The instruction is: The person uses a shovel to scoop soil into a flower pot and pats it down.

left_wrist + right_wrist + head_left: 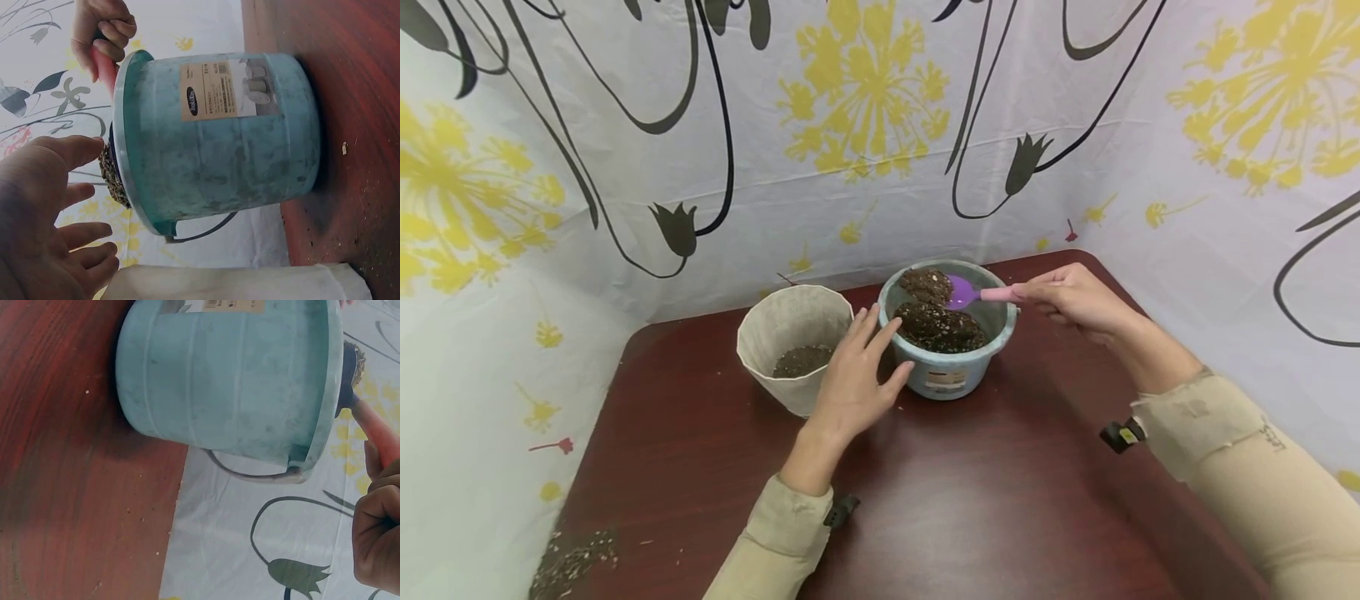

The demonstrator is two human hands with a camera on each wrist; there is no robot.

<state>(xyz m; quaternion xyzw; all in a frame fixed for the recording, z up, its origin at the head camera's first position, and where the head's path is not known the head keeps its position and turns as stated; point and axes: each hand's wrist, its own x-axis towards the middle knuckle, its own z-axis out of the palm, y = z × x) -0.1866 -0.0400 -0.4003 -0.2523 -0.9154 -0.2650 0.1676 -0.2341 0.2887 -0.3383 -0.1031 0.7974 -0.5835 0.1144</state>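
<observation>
My right hand (1075, 302) clamps the scoop (962, 292) over the bucket (977, 371) near the table (985, 492)'s back edge; my left hand (857, 387) has fingers apart. I judge soil (927, 286) scooping underway; next calls for a level lift.

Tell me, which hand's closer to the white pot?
Left. The left hand is close by the white pot; the right hand, holding the scoop, is right of the bucket.
</observation>
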